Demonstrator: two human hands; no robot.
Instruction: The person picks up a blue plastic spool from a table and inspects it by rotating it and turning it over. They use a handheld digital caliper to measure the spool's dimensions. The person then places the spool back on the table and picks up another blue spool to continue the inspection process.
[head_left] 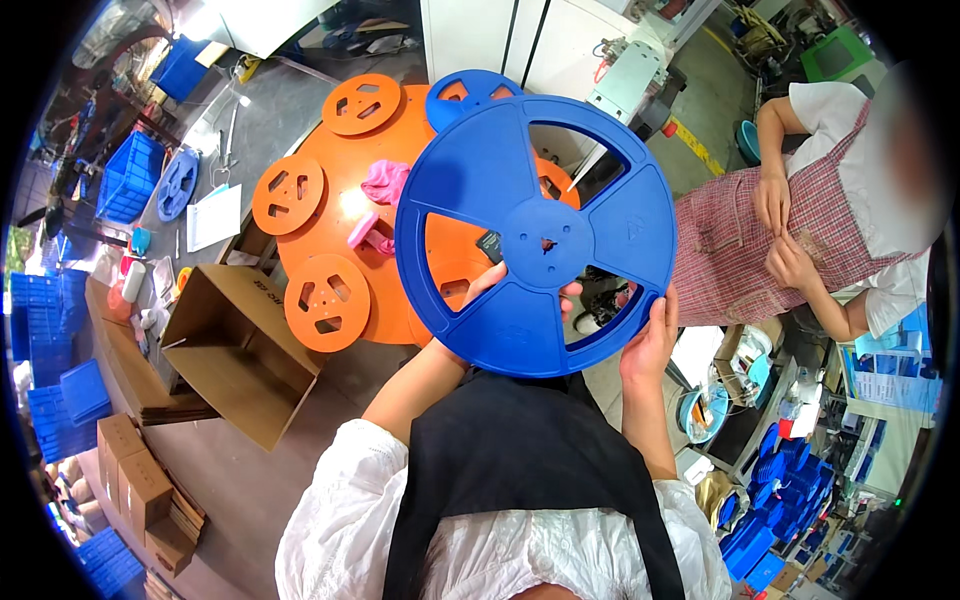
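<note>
A large blue plastic reel (470, 180) with a round hub and cut-out windows is held up before me, its flat face toward me. My left hand (486, 284) is behind it, closed on it near the hub; part of it shows through the lower left window. Fingertips also show to the right of the hub. My right hand (652, 340) grips the lower right rim. Beyond the reel is a round orange turntable (350, 200) with several smaller orange discs (362, 105) and a blue disc (462, 95). A pink cloth (385, 182) and pink handled piece (370, 236) lie on it.
An open cardboard box (245, 345) stands left of the turntable, beside a grey workbench (270, 105). Another person in a checked apron (730, 240) is close on the right. Blue reels (790, 480) are stacked at the lower right; a grey machine (630, 85) stands behind.
</note>
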